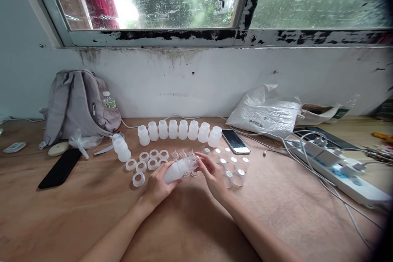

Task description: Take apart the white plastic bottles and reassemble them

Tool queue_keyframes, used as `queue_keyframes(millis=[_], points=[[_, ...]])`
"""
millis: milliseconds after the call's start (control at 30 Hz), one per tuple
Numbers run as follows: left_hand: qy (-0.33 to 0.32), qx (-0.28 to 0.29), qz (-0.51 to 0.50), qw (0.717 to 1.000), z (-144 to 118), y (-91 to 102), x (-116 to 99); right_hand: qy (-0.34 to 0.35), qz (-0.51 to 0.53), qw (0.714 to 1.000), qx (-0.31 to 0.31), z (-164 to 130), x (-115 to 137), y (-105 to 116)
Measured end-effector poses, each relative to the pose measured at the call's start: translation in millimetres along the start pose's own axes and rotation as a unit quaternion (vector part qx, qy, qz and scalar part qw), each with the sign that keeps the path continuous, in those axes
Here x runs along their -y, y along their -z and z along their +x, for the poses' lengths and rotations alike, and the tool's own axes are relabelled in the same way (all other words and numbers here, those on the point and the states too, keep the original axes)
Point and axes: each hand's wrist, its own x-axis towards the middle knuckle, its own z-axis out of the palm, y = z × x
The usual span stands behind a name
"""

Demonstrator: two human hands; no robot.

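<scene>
Grips a frosted plastic bottle (174, 173) in the left hand (161, 182), fingers and palm wrapped around the lower body, just above the middle of the wooden tabletop (196, 221). Pinches a clear plastic fitting (193, 161) at the neck end with the fingertips of the right hand (213, 174) (fully seated or only resting there, impossible to tell behind those fingers). Probably held low on the body to leave the neck bare, giving the right fingers room from the opposite side.

Ranged beyond the hands in a shallow arc, eight frosted bottles (172, 129), all upright, likely kept at the back to leave working space in front. Grouped to the left, white rings (152, 168); to the right, a cluster of clear cups (238, 178), apparently sorted by kind for easy reach. Between these, partly hidden by the hands, small clear pieces (183, 154).

Points neck-first to the right and slightly away from the wearer, base toward the left palm. Runs aslant along the long axis, lower left to upper right, tipped well off upright.
</scene>
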Motion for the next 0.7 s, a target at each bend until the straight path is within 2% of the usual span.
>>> queue_keyframes(millis=[433,700], points=[[-0.044,0.074,-0.012,0.996,-3.9,5.0,-4.0,-0.016,-0.003,1.000,0.015,-16.7,-11.1,-6.8],[-0.027,0.089,-0.007,0.996,-4.0,5.5,-2.0,-0.087,0.069,0.989,0.100,-9.4,-14.5,-2.2]])
